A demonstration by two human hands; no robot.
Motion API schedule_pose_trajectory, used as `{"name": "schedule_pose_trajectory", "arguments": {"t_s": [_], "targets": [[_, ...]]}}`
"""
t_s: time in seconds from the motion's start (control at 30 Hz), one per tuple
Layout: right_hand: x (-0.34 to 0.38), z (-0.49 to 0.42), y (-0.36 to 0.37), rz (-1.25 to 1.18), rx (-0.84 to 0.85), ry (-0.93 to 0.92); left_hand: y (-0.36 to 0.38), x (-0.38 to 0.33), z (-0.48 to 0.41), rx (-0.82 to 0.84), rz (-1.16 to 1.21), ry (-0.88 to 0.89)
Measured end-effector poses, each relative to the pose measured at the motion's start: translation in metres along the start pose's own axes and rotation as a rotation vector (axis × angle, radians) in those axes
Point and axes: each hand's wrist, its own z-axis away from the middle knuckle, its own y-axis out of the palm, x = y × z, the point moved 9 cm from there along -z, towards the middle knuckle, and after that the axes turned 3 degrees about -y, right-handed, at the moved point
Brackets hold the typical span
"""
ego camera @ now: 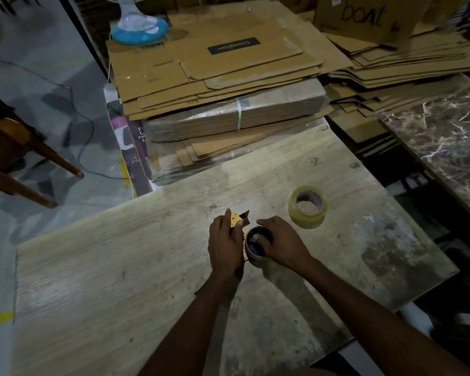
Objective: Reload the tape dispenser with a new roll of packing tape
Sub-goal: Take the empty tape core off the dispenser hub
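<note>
On the wooden table [120, 267], my left hand [224, 244] grips a tape dispenser [239, 219] with a yellow body and a dark metal blade end pointing away from me. Right beside it, my right hand [281, 244] rests on a roll or core with a dark inside [255, 246] that sits at the dispenser's spool; its fingers curl over the rim. A full roll of clear packing tape [307, 207] lies flat on the table a short way to the upper right of my right hand, untouched.
Stacks of flattened cardboard boxes [217, 77] fill the far end of the table and the right rear. A marble-patterned surface [442, 142] stands to the right. A blue fan base [139, 29] sits at the back left. Wooden furniture legs [25, 158] and a cable lie on the floor to the left.
</note>
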Motion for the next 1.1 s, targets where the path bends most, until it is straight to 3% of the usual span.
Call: {"name": "schedule_pose_trajectory", "arguments": {"t_s": [0.2,0.47,0.77,1.1], "targets": [[0.018,0.007,0.035,0.24,0.246,-0.018,0.0,0.008,-0.009,0.007,0.123,-0.026],[0.012,-0.002,0.034,0.188,0.193,-0.008,-0.003,0.016,-0.011,-0.051,0.275,-0.136],[0.009,0.001,0.031,0.166,0.147,-0.035,-0.013,0.008,-0.008,-0.162,0.18,-0.109],[0.014,0.0,0.021,0.166,0.121,-0.103,-0.013,0.007,-0.007,-0.173,0.131,-0.141]]}}
